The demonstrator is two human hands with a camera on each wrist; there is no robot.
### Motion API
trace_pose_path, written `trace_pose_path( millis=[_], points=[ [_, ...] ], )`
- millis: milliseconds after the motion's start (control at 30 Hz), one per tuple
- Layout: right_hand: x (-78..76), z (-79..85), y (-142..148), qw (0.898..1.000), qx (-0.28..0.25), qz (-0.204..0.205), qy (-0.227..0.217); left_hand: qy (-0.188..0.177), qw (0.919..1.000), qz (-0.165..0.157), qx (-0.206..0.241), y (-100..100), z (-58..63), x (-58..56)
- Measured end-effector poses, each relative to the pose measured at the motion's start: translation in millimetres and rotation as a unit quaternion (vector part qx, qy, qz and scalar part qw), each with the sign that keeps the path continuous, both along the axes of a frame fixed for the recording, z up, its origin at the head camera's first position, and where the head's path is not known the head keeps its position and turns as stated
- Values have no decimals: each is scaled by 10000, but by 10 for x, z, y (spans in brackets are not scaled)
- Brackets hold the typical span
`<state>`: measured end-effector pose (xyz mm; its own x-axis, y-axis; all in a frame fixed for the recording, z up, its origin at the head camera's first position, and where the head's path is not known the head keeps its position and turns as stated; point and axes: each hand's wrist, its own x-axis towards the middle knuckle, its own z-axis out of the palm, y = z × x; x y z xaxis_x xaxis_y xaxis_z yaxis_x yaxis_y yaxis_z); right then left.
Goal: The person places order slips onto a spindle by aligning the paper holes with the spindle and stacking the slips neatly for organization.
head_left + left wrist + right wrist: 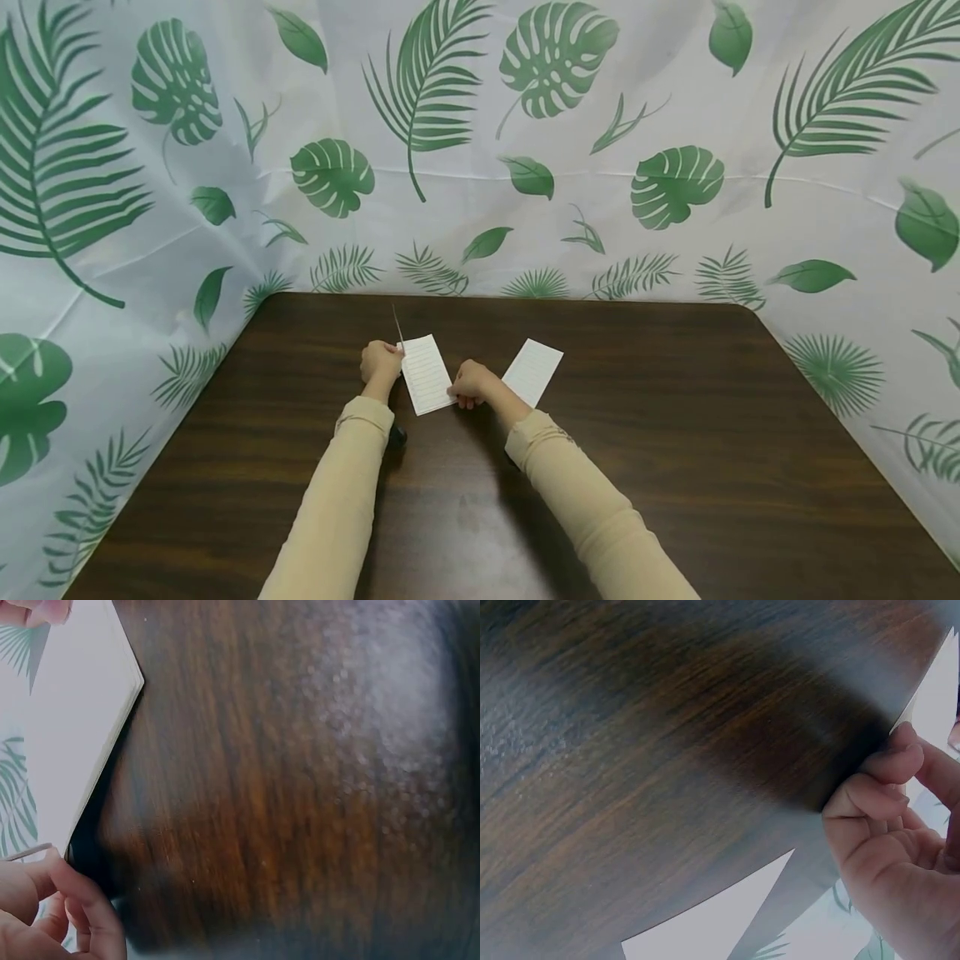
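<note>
A small notepad (428, 377) of white lined paper is between the two hands, tilted over the dark table; its layered page edges show in the left wrist view. My left hand (381, 362) pinches its left edge. From these fingertips a thin, pale strip (398, 326) sticks up, seen nearly edge-on; I cannot tell whether it is a page. At the notepad's near right corner, thumb and curled fingers of my right hand (472, 383) pinch the paper. A separate lined sheet (533, 372) lies flat to the right, partly behind the right wrist.
The brown wood-grain table (712, 467) reaches to a white curtain (465, 200) printed with green leaves, behind and at both sides. Below the left wrist a small black object (397, 436) shows beside the sleeve. Glare brightens the table's near middle.
</note>
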<state>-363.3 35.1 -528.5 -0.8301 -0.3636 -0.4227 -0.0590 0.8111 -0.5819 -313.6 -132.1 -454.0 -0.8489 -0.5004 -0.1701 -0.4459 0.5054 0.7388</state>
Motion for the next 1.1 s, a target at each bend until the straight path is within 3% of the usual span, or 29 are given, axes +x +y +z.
trace_pose_path(
  millis=[100,167,267,367,467,567,600,633,700,833,867,933,967,1100],
  points=[
    [339,525,-44,9996,181,-207,9,99,9995,-131,265,-28,-10,-12],
    [520,750,-48,9995,175,-244,97,86,9983,-259,517,-54,-18,-18],
    [714,963,-27,9995,53,-224,230,16,9951,-435,882,-88,-29,-28],
    [749,999,-7,9992,56,-235,316,-49,9927,-543,1077,-107,-27,-29],
    [663,918,-12,9990,81,-338,268,-71,9913,-581,1176,-120,-16,-25],
    [507,786,-33,9987,130,-485,-46,-62,9910,-583,1200,-140,-15,-20],
    [463,749,-38,9986,110,-490,-148,-50,9910,-585,1201,-147,-19,-21],
    [353,597,-8,9991,-109,-371,-165,-36,9910,-596,1200,-153,-23,-21],
    [308,545,5,9990,-201,-308,-237,-18,9914,-644,1139,-159,-33,-19],
    [361,528,47,9980,-583,-212,-151,75,9931,-779,879,-160,-54,12],
    [447,637,34,9985,-470,-278,-104,91,9934,-798,813,-157,-60,21],
    [297,372,80,9974,-699,-143,-93,121,9939,-835,714,-150,-75,40],
    [282,327,101,9968,-802,-43,18,119,9939,-842,698,-147,-79,44],
    [-209,-427,160,9950,-977,146,112,141,9943,-858,621,-129,-73,53]
  ],
)
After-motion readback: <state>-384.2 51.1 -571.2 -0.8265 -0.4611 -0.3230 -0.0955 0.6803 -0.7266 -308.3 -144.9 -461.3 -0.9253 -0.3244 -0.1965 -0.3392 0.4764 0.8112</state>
